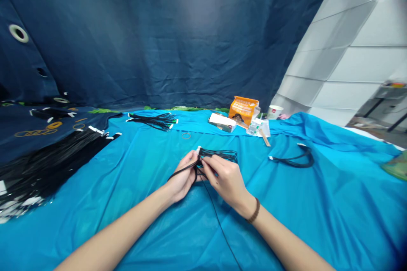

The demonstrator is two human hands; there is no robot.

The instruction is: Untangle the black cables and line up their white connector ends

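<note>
Black cable bundle (222, 155) gripped in left hand (183, 178), pinched by right hand (226, 175), over middle of blue cloth (143, 207). Looped cables (294, 162) farther right. Along far edge: fanned cables (152, 121), white box (222, 121), orange pouch (244, 109), paper cup (274, 112).

I wear a narrow, dark brown, ridged band (254, 211) around my right wrist; both forearms are sleeveless.

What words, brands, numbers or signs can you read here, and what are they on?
None can be read for certain.
Orange bag: printed lines, too blurred.
Paper cup: small reddish mark, too small.
White-topped box: side print, too small.
Clear-and-white packet: faint print, too blurred.
</note>
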